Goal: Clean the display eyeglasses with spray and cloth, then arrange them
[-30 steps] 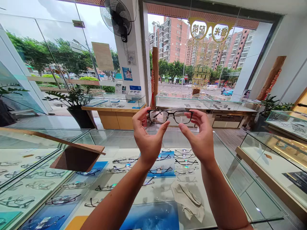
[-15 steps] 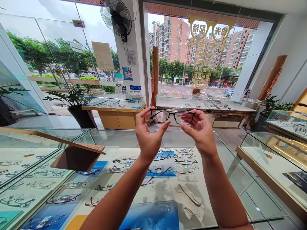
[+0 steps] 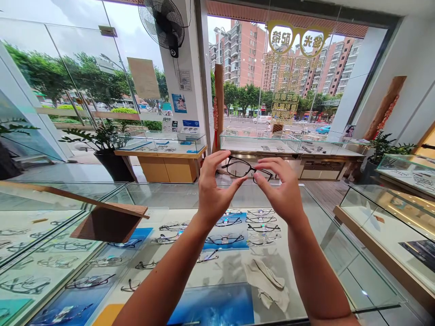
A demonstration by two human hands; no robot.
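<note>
- In the head view, the glass display case [image 3: 220,276] before me shows rows of eyeglass frames [image 3: 226,239]; a crumpled beige cloth [image 3: 267,285] lies toward its right side.
- Beyond the case stands a wooden cabinet [image 3: 170,167].
- A ribbed wooden board [image 3: 108,222] juts over the case's left part; air is open above its middle, around my hands.
- Above the case, my left hand [image 3: 217,185] grips one end of the tilted black eyeglasses [image 3: 239,168]; my right hand [image 3: 280,188], narrowed, pinches the other lens.
</note>
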